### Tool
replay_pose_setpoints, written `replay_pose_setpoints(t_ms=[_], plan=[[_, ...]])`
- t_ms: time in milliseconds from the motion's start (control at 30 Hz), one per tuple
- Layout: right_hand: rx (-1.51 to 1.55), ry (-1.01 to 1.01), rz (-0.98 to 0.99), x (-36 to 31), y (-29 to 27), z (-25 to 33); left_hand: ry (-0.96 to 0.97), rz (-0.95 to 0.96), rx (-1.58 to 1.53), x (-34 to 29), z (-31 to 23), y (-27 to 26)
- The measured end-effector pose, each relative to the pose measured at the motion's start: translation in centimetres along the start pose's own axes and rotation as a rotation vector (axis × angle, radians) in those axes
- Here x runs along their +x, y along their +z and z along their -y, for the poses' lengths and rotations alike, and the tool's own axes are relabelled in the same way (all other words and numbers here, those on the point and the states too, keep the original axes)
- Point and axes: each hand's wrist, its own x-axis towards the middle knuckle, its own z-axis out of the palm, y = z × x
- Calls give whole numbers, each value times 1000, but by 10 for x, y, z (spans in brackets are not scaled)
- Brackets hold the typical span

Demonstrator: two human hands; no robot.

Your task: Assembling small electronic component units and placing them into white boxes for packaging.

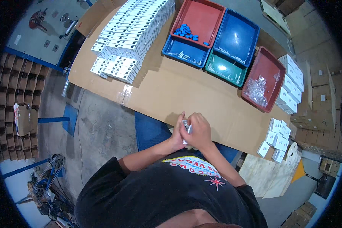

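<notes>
Black shirt fabric (159, 193) fills the lower frame, and just beyond it both hands are pressed together at the near edge of the tabletop (186, 95), which is covered in brown cardboard. A small white box (186, 127) is pinched between them: the left hand (177, 133) is closed along its left side, the right hand (198, 131) is wrapped over the top, fingers curled. Only a sliver of the box is seen, so its flaps cannot be judged open or shut.

Now the risks. The box is held right over the tabletop's lip, above a blue panel (150, 131) and concrete floor (98, 125); should the grip slacken, it would likely be lost over the edge rather than caught on the cardboard. With thin card squeezed from both sides, a crushed wall or bent flap looks possible if too much pressure is applied.

Further out, the long stack of white boxes (131, 34) is banked high at the far left and could be toppled by a careless reach. Blue parts (186, 31) are kept in a red tray (201, 17), with blue trays (235, 36) and a green tray (224, 68) beside it; clear bagged pieces (256, 90) lie in another red tray (268, 72). All are well apart from the hands, so a long stretch is needed, and a sleeve could be dragged through them. Loose white boxes (277, 138) sit near the right edge and could be knocked off.
</notes>
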Motion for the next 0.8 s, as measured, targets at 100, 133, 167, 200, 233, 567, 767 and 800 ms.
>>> replay_pose_setpoints(t_ms=[100,133,167,200,233,567,767,800], plan=[[90,-5,-28,2,-9,-9,-81,196,-51,16,-12,-8],[108,-33,-46,3,-14,-16,-16,93,-10,19,-19,7],[90,-37,-88,4,-19,-25,40,-12,30,22,-26,23],[88,-43,-120,3,-20,-32,109,9,50,32,-36,13],[105,-20,-179,1,-21,-40,169,37,71,39,-44,4],[-195,-275,-91,-44,22,-170,471,-174,478,75,-72,-17],[-294,-236,46,-62,16,-171,747,-207,1128,69,-64,-42],[-299,-223,67,-64,13,-176,818,-152,1291,64,-64,-38]])
